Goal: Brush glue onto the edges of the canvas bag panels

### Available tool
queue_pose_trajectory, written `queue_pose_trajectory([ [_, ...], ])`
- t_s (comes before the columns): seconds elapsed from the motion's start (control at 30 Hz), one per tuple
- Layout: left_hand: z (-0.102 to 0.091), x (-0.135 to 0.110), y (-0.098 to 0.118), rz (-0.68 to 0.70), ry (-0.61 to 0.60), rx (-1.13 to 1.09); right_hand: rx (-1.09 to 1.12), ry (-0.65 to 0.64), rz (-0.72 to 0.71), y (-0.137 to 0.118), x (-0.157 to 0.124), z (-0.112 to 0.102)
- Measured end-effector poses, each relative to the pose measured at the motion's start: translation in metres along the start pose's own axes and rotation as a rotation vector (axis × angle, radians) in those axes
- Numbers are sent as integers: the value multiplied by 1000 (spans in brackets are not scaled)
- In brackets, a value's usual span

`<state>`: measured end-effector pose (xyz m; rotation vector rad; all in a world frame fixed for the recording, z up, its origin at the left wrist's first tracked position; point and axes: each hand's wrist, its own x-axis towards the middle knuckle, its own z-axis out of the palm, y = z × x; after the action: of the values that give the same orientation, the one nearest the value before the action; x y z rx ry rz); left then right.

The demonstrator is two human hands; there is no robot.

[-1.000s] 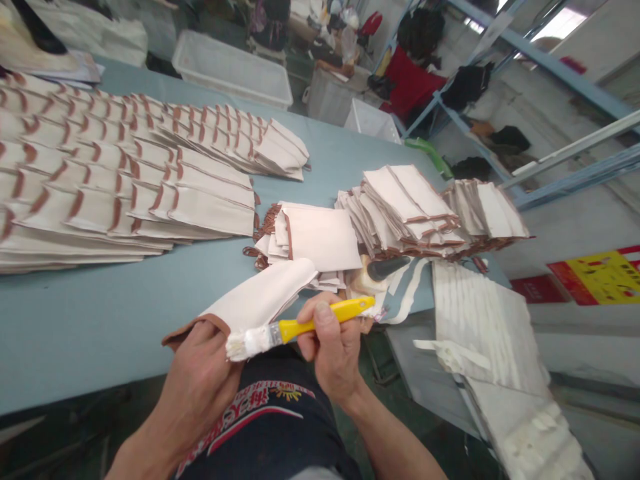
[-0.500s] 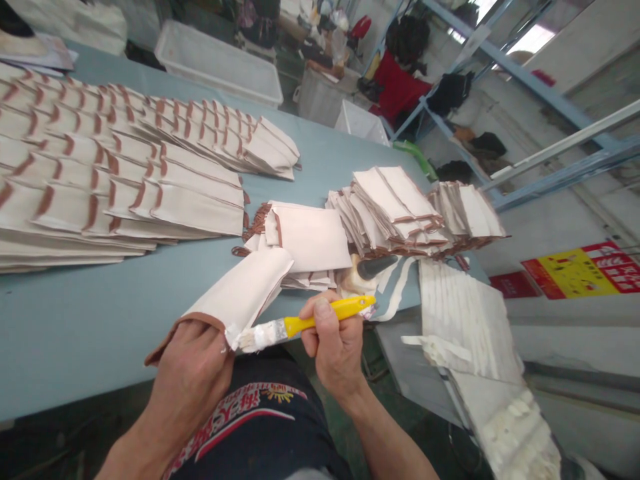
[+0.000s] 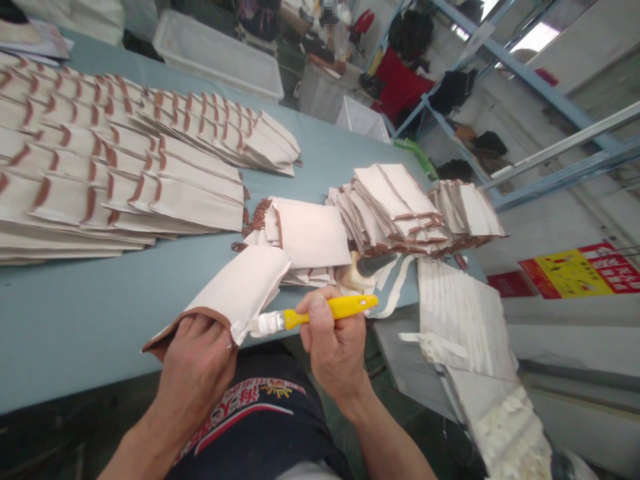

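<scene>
My left hand [image 3: 200,357] has its fingers tucked inside the brown-edged mouth of a cream fabric pouch [image 3: 240,283], gripping it near the table's front edge. My right hand [image 3: 333,340] is closed round the yellow handle of a paintbrush [image 3: 345,307]. White paste coats the bristles, which are at the right corner of the pouch's mouth; whether they touch it I cannot tell. White paste also marks that corner. Just beyond lies a small stack of similar pouches [image 3: 314,235]. A container with a dark-handled tool [image 3: 377,265] stands right of that stack.
Overlapping rows of cream pouches [image 3: 200,193] cover the table's left side. More piles [image 3: 395,193] stand at the right. White strips hang over a board [image 3: 465,313] off the table's right end. Behind are a white plastic bin [image 3: 220,60] and a blue metal rack [image 3: 520,80].
The brush has shifted slightly right along the pouch's corner, and its bristles have come up a little. Both hands keep their holds. The view has moved slightly.
</scene>
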<state>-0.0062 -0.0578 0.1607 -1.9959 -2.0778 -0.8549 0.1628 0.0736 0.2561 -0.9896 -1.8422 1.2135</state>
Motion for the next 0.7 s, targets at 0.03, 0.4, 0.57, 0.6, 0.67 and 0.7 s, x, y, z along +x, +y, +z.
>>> queue_pose_trajectory([
  [0.03,1,0,1,-1,2,-1,3,30,-8,0,3,-1],
  [0.4,4,-1,-1,-80,8,-136,159,-70,30,-11,-13,9],
  [0.57,-9,8,5,-164,-28,-315,375,-54,12,-15,-2,6],
  [0.6,-14,14,6,-182,-46,-344,413,-44,21,-16,4,6],
  [0.67,-28,28,8,-290,-94,-419,457,14,52,-15,17,4],
  [0.7,-36,37,8,-375,-120,-478,469,63,67,-14,24,3],
])
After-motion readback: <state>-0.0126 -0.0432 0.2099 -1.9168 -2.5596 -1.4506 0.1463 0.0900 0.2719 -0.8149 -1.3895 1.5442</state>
